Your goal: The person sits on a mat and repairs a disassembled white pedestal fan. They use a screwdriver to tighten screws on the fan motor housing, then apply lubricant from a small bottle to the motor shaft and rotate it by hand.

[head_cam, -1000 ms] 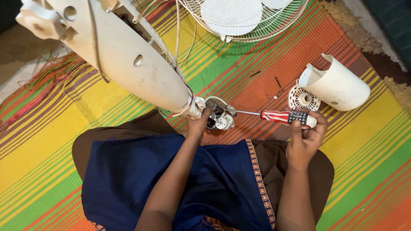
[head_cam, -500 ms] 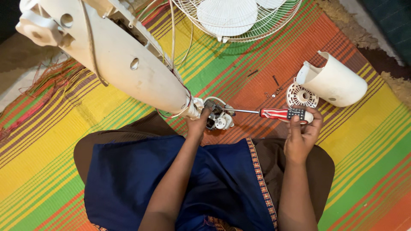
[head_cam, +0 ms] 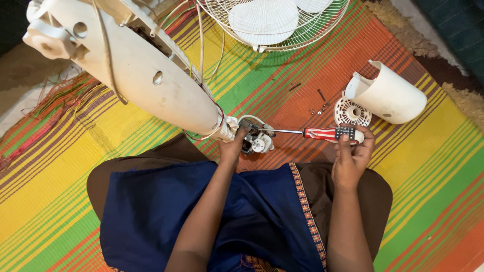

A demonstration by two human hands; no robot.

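Landmark: small motor part [head_cam: 258, 137] at the narrow end of the cream fan body [head_cam: 136, 75].

Around it: wire fan guard [head_cam: 272, 22] with white blades well above the motor part, at top edge. Cream curved cover [head_cam: 390, 95] to its right, round white vented disc [head_cam: 352, 112] touching the cover's lower left. Loose dark screws [head_cam: 320, 100] between motor part and disc. All lie on a striped mat [head_cam: 60, 166] in yellow, green, orange. Thin wires [head_cam: 212, 108] run from the fan body to the motor part, partly across it.

Screwdriver [head_cam: 315, 133]: red-and-white handle, black grip band, thin metal shaft, lying level right of the motor part, tip meeting it.

Left hand [head_cam: 233, 149] just below-left of the motor part, fingers clenched on it. Right hand [head_cam: 353, 156] at the far right end, fingers wrapped round the screwdriver handle.
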